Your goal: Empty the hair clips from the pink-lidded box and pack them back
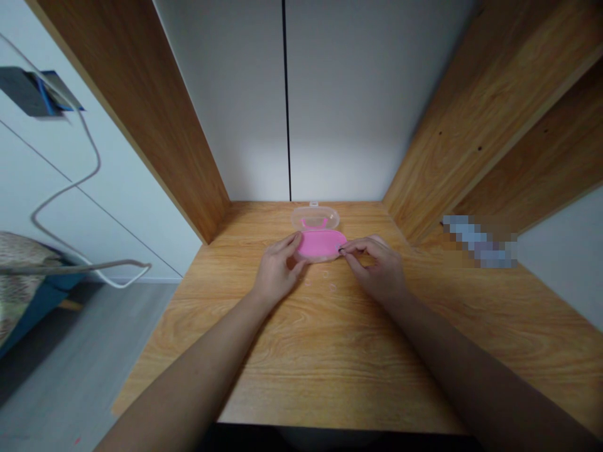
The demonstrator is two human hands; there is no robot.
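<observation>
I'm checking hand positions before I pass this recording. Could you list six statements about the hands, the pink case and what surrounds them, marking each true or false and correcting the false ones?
1. The left hand grips the left end of the pink case. True.
2. The see-through lid is closed over the case. False: it stands open on the far side.
3. A small dark item shows at the fingers of the right hand. True.
4. The right hand is at the case's left end. False: it is at the right end.
5. The tabletop is plain white. False: it is brown with a wood grain.
6. A pale cable hangs at the picture's left. True.
</observation>
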